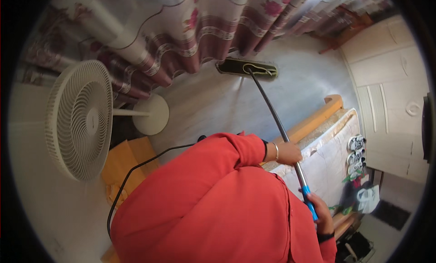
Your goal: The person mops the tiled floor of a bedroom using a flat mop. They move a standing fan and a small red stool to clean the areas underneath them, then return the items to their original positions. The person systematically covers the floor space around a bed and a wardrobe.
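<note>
A flat mop stretches ahead of me, its dark green head (231,66) lying on the floor along the curtain's hem. Its metal pole (270,108) slopes back towards my body. My left hand (287,153), with a silver bangle at the wrist, is wrapped around the bare metal of the pole. Lower down, my right hand (321,208) grips the blue handle sleeve (309,203) at the pole's near end, close to my red jacket (218,208). Parts of the right fingers are hidden behind the handle.
A white pedestal fan (83,121) stands at left on its round base (155,114). Floral curtains (211,34) hang to the floor ahead. A wood-edged low table (320,118) is right of the pole, near several shoes (355,154). A black cable (136,166) runs at left.
</note>
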### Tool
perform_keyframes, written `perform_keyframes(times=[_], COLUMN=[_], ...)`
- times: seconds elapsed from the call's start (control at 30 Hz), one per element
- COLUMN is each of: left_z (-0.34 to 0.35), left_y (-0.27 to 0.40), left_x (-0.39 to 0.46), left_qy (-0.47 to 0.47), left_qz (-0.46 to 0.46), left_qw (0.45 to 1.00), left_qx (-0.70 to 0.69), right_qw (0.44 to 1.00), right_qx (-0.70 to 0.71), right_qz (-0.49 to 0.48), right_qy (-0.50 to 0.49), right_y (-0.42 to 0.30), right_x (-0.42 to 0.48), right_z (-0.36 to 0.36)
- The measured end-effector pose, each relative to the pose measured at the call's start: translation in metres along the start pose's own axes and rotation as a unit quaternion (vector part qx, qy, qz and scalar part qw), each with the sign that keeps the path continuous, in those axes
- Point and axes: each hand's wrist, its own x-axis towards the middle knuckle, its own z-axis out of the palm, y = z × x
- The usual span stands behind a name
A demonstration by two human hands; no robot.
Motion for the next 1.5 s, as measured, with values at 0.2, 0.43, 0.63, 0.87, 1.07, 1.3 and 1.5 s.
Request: perform_keyframes(times=[0.2,0.43,0.63,0.87,1.07,1.3,1.5], left_z=[-0.005,-0.02,-0.023,0.013,0.043,-0.014,-0.067], left_y=[0.033,-0.003,-0.06,-0.135,-0.096,-0.087,-0.11], left_x=[-0.013,-0.028,-0.094,-0.415,-0.692,-0.778,-0.764], left_qy=[-0.025,0.012,0.077,0.419,0.699,0.639,0.696], left_qz=[0.064,-0.011,-0.168,-0.596,-0.658,-0.714,-0.665], left_qw=[0.997,1.0,0.982,0.682,0.276,0.285,0.242], left_qx=[-0.038,-0.02,-0.025,-0.066,-0.055,-0.033,-0.121], right_qw=[0.987,0.996,0.994,0.998,0.996,0.991,0.988], right_qx=[0.003,0.018,-0.041,-0.013,-0.025,-0.02,-0.041], right_qz=[0.034,-0.019,-0.042,0.059,0.058,0.047,0.034], right_qy=[0.158,0.08,0.091,0.028,0.07,0.125,0.147], right_y=[0.015,-0.019,-0.043,-0.065,-0.125,-0.135,-0.124], right_x=[-0.033,-0.004,0.036,0.049,0.035,0.028,0.029], right_z=[0.014,0.04,0.055,0.015,0.021,0.049,0.072])
